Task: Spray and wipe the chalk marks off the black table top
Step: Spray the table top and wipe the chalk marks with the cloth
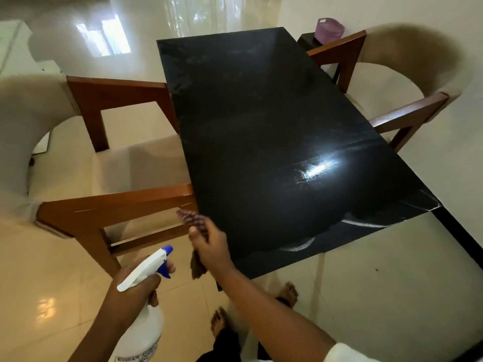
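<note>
Gripping a white spray bottle [142, 327], left hand [136, 283]; right hand [213, 248] clutches a cloth [194, 226] at the black table top [261, 121], chalk marks [366, 223] near its front edge.

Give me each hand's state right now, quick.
Left hand: grips the spray bottle.
Right hand: holds the cloth.

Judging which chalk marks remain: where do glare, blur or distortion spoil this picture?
Head view: glare whitens the black table top toward its right side; the cloth in the right hand is motion-blurred; the wide lens bends the chairs at the frame edges; the chalk marks along the near edge read clearly.
</note>
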Action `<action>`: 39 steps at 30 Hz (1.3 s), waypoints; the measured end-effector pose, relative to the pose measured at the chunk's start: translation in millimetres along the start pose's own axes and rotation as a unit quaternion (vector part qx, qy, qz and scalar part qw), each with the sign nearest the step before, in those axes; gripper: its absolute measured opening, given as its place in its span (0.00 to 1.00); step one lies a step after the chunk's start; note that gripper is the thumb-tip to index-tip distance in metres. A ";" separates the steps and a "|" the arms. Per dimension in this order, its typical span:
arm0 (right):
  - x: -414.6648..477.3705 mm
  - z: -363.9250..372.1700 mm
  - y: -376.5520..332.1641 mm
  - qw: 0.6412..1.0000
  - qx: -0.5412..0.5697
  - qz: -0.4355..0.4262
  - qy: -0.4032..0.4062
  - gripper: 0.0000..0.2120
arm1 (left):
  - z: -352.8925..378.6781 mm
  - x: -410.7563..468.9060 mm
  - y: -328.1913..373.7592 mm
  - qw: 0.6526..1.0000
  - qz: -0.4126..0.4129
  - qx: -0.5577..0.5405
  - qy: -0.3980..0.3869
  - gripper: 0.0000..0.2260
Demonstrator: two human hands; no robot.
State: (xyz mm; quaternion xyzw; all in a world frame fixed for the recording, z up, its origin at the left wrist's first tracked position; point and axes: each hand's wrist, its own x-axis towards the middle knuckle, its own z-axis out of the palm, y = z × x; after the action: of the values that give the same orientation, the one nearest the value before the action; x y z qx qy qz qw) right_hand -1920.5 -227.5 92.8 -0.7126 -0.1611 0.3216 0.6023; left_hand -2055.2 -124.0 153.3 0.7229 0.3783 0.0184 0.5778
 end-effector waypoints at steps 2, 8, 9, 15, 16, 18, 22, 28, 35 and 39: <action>-5.8 -30.2 -12.8 0.982 0.141 0.067 0.107 0.08 | 0.8 -6.5 -9.7 0.999 -0.016 -0.014 -0.024 0.17; -37.2 -165.4 -5.7 0.926 0.023 0.005 0.376 0.13 | 28.4 -23.6 -28.1 0.988 0.000 0.095 -0.121 0.13; -46.3 -177.1 -2.7 0.918 0.016 0.001 0.397 0.13 | 33.1 -23.7 -31.0 0.986 0.012 0.113 -0.119 0.12; -81.3 -171.0 27.6 0.913 -0.083 0.014 0.399 0.18 | 43.1 -13.1 -51.1 0.962 0.100 0.232 -0.100 0.07; -80.8 -159.9 33.1 0.914 -0.131 -0.006 0.383 0.17 | 41.4 -12.6 -51.5 0.967 0.098 0.216 -0.090 0.06; -77.9 -129.0 44.6 0.920 -0.234 -0.068 0.306 0.18 | 36.3 -13.3 -49.6 0.978 0.092 0.176 -0.068 0.04; -67.4 -40.1 62.4 0.867 -0.442 -0.208 0.097 0.20 | 20.7 -13.9 -42.0 0.996 0.061 0.056 -0.031 0.14; -56.5 -22.0 88.9 0.763 -0.597 -0.241 -0.046 0.26 | 22.2 -10.3 -25.6 0.997 0.067 0.025 -0.003 0.28; -61.8 -174.7 95.6 0.823 -0.535 -0.135 0.131 0.24 | 28.9 3.2 -21.3 0.995 0.088 0.029 -0.030 0.12; -60.3 -180.7 88.2 0.824 -0.518 -0.063 0.221 0.25 | 37.4 11.0 -14.3 0.993 0.096 0.037 -0.060 0.14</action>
State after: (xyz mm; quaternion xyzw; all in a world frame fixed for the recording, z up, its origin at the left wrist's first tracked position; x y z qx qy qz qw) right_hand -1861.2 -420.7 36.1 -0.9600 -0.2114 -0.0140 0.1829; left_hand -2037.5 -147.8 124.3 0.7767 0.2722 0.0161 0.5677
